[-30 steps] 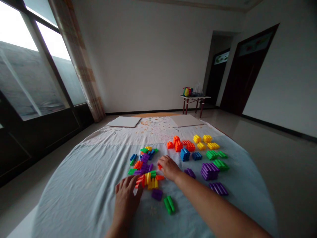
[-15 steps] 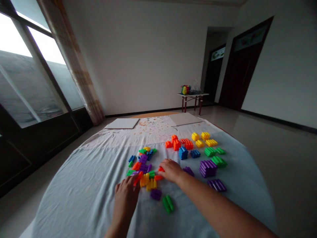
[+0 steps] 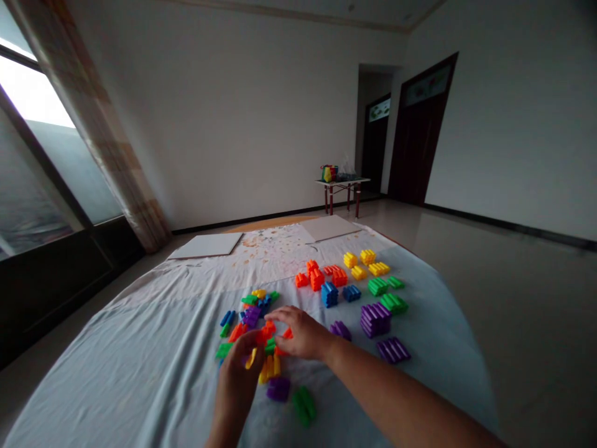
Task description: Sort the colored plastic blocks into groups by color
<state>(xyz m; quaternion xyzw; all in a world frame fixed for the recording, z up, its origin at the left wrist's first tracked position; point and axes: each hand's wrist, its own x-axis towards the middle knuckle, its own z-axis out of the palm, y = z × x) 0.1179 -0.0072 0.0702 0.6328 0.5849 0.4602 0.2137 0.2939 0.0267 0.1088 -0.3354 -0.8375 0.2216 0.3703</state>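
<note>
Over the mixed pile, my left hand is closed, its thumb and fingertips pinching orange ridged plastic building blocks. My right hand comes in from the other side, thumb and forefinger curved around the same orange blocks; the exact contact is partly hidden. Beneath and around both hands lie loose blocks: yellow ones, a purple one, a green one and a purple cluster. Another orange block shows by my right hand's fingers.
Blocks grouped by colour sit to the right: orange, blue, yellow, green and purple. Two flat boards lie at the table's far side. A small table with bags stands beyond.
My right hand has moved left toward my left hand, and orange blocks now sit between their fingertips. The camera view has turned slightly right.
</note>
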